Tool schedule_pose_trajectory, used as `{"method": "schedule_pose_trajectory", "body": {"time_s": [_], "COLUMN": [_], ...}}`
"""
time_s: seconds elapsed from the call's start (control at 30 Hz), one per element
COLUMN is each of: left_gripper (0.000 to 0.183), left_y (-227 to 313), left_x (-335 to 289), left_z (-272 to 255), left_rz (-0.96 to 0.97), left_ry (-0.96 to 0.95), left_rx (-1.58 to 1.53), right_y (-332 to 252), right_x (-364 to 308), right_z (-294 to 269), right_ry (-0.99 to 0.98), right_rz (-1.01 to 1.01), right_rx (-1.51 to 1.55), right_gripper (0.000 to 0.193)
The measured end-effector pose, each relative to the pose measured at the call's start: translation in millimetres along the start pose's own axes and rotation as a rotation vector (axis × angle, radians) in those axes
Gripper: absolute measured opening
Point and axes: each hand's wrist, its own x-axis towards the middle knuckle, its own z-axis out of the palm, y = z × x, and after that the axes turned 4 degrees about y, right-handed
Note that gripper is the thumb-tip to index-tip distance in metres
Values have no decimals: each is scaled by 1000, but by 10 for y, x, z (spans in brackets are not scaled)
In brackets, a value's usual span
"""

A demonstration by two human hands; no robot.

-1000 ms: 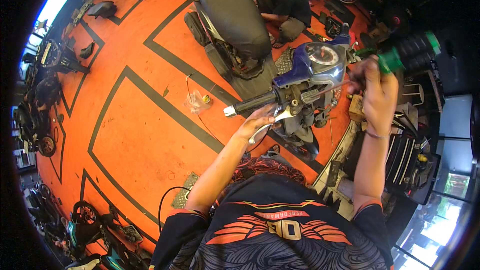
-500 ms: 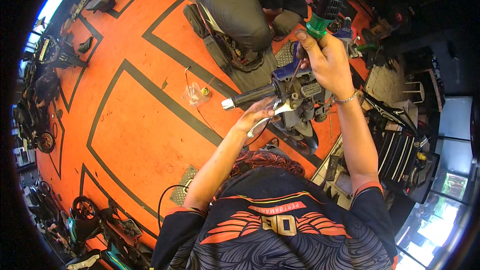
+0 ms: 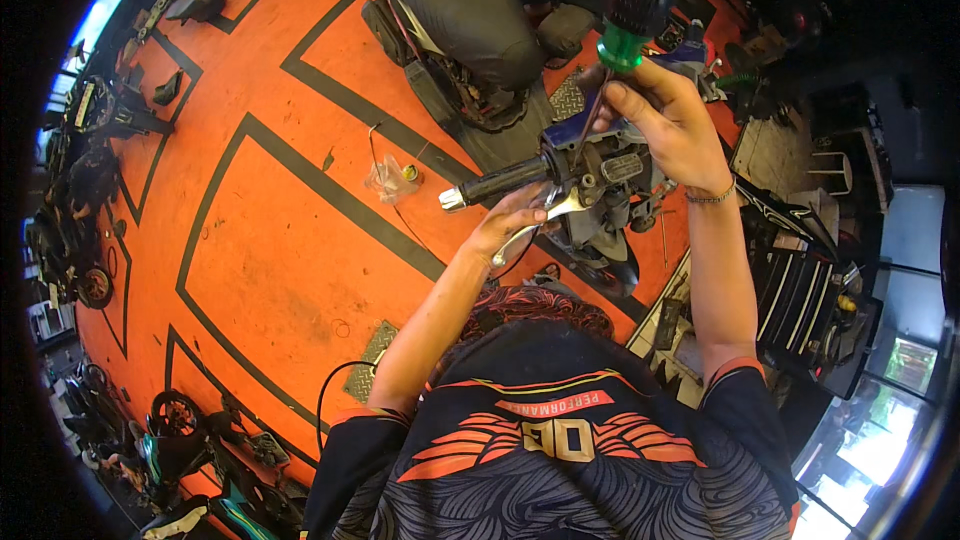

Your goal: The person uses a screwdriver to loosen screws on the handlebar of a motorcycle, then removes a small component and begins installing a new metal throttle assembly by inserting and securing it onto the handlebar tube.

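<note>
A screwdriver with a green and black handle [image 3: 640,5] stands upright over the scooter's handlebar, its thin shaft running down toward the lever mount. My right hand [image 3: 680,125] pinches it just below the handle, thumb and fingers around the shaft. The tip is hard to make out beside the brake master cylinder [image 3: 622,168]. My left hand [image 3: 510,225] holds the silver brake lever [image 3: 515,243], thumb on top and the other fingers partly hidden beneath. Left of the mount extends the black handlebar grip [image 3: 505,183] with its silver bar end [image 3: 453,200].
Beyond the handlebar is the scooter's black seat [image 3: 455,10], with another person crouching beside it. A plastic bag [image 3: 390,178] lies on the orange floor. At right stands a black tool cabinet [image 3: 795,305]; parked motorcycles [image 3: 185,450] line the left side.
The screwdriver handle and my right hand have shifted slightly, the handle tilting a little left. My left hand keeps its hold on the lever.
</note>
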Motion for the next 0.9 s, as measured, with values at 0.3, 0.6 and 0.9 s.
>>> {"method": "schedule_pose_trajectory", "body": {"time_s": [0.3, 0.6, 0.9], "left_gripper": [72, 77, 86], "left_y": [55, 67, -59], "left_x": [-7, 10, -39], "left_z": [58, 88, -70], "left_rz": [-31, -53, -52], "left_ry": [-5, 17, 268], "left_rx": [-29, -8, 11], "right_y": [-33, -34, -15], "right_x": [-49, -61, -96], "right_z": [83, 75, 62], "right_ry": [115, 210, 97], "right_rz": [187, 115, 172], "right_rx": [131, 78, 89], "right_gripper": [37, 21, 18]}}
